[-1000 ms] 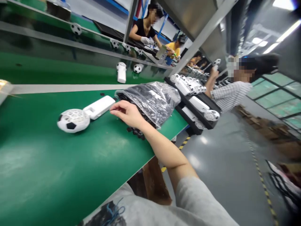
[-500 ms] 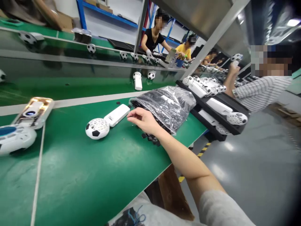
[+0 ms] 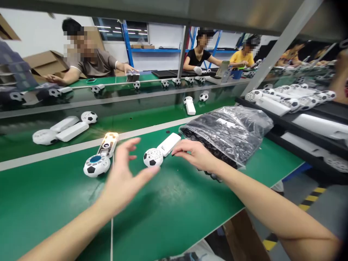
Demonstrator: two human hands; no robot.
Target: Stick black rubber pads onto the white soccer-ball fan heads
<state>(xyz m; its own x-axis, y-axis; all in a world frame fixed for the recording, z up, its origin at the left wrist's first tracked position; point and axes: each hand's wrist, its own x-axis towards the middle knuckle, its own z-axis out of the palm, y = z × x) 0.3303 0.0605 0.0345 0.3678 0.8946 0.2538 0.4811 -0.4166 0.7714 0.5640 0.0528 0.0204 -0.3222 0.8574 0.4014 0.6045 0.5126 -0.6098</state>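
Observation:
My left hand (image 3: 123, 177) hovers over the green table with its fingers spread and nothing in them. A white device with a football-patterned round head (image 3: 153, 158) and a white handle (image 3: 170, 143) lies to its right. My right hand (image 3: 194, 154) is beside the handle's right end, thumb and fingertips pinched together on a small dark thing, too small to make out. Behind that hand is a clear plastic bag (image 3: 231, 130) of small black parts, some spilling from its mouth. Left of my left hand, an opened device (image 3: 96, 166) shows a blue disc and its inner parts.
White football devices (image 3: 73, 131) lie on the belt beyond the table's pale edge strip. Black trays (image 3: 274, 117) stacked with devices stand at the right. A slanted metal post (image 3: 282, 47) rises there. Several people work across the line.
The view has turned left. My left hand has come into view, open, over the table. My right hand is still near the handle and bag, its fingertips now closer together.

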